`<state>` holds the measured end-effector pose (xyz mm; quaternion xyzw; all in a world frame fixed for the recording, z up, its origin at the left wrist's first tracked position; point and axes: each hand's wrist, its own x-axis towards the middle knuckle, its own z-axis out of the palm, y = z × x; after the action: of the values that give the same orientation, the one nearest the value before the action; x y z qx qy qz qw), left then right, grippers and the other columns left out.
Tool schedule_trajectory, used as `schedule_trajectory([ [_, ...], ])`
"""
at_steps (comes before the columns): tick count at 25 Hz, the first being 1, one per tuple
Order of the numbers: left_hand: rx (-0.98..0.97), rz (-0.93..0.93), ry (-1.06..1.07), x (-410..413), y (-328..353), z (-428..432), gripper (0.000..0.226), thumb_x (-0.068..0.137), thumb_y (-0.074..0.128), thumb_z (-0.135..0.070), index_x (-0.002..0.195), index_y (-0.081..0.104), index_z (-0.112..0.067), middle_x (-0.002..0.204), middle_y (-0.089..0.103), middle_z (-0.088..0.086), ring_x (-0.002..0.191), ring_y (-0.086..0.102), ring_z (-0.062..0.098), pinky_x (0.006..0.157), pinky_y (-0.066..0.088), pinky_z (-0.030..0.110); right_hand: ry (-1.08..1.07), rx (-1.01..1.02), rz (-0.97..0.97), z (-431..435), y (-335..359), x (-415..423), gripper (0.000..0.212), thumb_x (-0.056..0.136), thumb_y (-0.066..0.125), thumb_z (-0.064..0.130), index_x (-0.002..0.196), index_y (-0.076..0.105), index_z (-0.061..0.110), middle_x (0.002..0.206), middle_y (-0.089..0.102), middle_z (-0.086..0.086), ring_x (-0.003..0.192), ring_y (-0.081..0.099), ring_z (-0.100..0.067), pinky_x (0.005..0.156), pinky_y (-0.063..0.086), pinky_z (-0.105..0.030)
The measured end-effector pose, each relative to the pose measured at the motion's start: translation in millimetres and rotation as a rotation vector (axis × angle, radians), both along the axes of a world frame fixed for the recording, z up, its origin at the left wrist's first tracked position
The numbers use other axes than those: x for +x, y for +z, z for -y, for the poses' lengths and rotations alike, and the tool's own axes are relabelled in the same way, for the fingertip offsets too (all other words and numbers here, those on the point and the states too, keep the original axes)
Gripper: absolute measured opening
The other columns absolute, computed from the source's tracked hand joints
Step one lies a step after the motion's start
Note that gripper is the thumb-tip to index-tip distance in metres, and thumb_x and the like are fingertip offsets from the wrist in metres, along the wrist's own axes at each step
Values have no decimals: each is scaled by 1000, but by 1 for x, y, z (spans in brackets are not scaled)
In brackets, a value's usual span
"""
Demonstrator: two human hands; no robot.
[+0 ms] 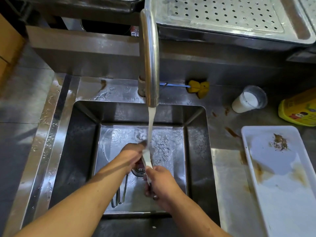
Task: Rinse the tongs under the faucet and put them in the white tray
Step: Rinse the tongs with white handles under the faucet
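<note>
Right hand [160, 183] and left hand [132, 154] clamp curled fingers [150, 169] round the tongs [144, 162] beneath the faucet [150, 65].

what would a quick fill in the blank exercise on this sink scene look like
1. The left hand and right hand hold the metal tongs under the curved steel faucet, which is turned ____.
2. The stained white plastic tray lies to the ____ of the square steel sink.
3. The clear plastic cup holds a ____ liquid.
Missing words: on, right, white
</note>
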<state>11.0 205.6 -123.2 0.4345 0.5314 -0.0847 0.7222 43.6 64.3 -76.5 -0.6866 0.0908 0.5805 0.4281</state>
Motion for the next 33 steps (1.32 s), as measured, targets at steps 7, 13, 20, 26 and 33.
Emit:
schedule_trajectory([
  [7, -48, -59, -114, 1, 5, 5, 32, 104, 61, -23, 82, 79, -8, 77, 72, 15, 56, 62, 23, 64, 52, 35, -34, 6, -11, 11, -8, 1, 20, 103, 51, 23, 111, 51, 5, 69, 69, -4, 40, 39, -15, 40, 27, -21],
  [13, 118, -90, -145, 14, 14, 8, 36, 80, 83, -35, 91, 75, -2, 74, 79, 20, 62, 72, 32, 57, 56, 36, 582, -141, 788, -1, 4, 12, 26, 89, 57, 23, 110, 41, 29, 93, 70, 0, 86, 69, -29, 63, 39, -33],
  [20, -76, -26, 210, 21, 10, 3, 27, 94, 62, -22, 70, 68, -9, 57, 71, 10, 46, 66, 24, 50, 52, 28, 111, 1, 104, -30, 19, 27, 17, 93, 55, 23, 104, 59, 11, 69, 68, -7, 40, 53, -18, 38, 38, -24],
  [26, -100, 23, -149, 7, 9, -3, 41, 83, 83, -46, 105, 77, -12, 96, 77, 23, 84, 64, 32, 93, 56, 55, 311, -147, 286, -25, 2, 38, 47, 106, 37, 51, 82, 59, 17, 70, 65, -4, 46, 56, -15, 42, 37, -21],
  [33, -67, -6, -1, 4, 4, 1, 34, 92, 73, -53, 94, 85, -21, 119, 79, 18, 108, 75, 27, 98, 56, 47, 391, -86, 451, -32, -9, 30, 24, 97, 55, 42, 97, 62, 19, 93, 74, -5, 79, 72, -23, 63, 58, -36],
])
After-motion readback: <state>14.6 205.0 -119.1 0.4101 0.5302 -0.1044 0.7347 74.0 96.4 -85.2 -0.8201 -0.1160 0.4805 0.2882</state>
